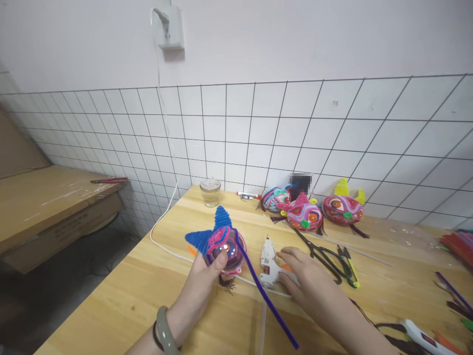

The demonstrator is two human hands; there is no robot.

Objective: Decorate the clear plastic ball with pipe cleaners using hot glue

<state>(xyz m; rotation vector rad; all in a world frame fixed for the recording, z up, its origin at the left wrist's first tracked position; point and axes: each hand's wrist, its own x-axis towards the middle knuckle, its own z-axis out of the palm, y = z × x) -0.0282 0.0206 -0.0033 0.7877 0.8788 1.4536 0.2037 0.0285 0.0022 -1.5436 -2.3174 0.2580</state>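
Purple pipe cleaner (266,296) trailed from the clear ball ornament (223,249) clasped in the left hand (201,283), left of the white glue gun (269,264) the right hand (306,278) covered loosely; black scissors (328,259), finished ornaments (305,214) beyond.

We face a white wall (295,39) with a black wire grid (258,133) — below it a pale wooden table (148,286), beside it stacked brown cardboard boxes (44,207).
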